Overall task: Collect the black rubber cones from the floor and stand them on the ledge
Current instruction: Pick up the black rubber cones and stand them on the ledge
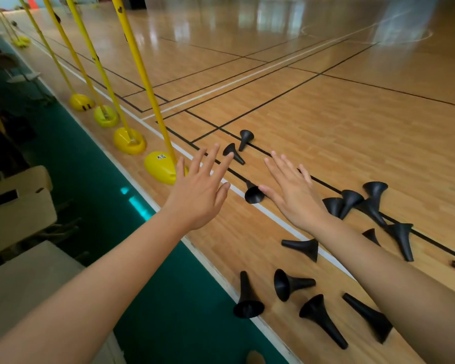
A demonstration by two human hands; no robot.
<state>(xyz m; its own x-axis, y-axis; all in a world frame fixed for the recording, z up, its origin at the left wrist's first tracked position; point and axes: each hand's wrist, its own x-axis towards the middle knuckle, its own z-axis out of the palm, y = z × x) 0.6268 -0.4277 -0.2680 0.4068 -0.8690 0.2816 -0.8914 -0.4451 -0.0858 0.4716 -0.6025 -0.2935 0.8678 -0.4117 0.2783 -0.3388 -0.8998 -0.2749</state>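
Several black rubber cones lie tipped over on the wooden gym floor. One cone [253, 193] lies just left of my right hand [294, 191], near its thumb. Two more cones [233, 152] lie beyond my left hand [200, 189], one of them [245, 138] farther off. A cluster of cones [352, 202] lies to the right of my right wrist, and other cones [292, 283] lie close by, under my right forearm. Both hands are held out above the floor with fingers spread, holding nothing.
A row of yellow poles on yellow bases [161, 166] runs along the floor's left edge. A green strip [95, 179] borders the wood floor. Wooden furniture [19, 206] and a pale surface [24, 285] sit at the left.
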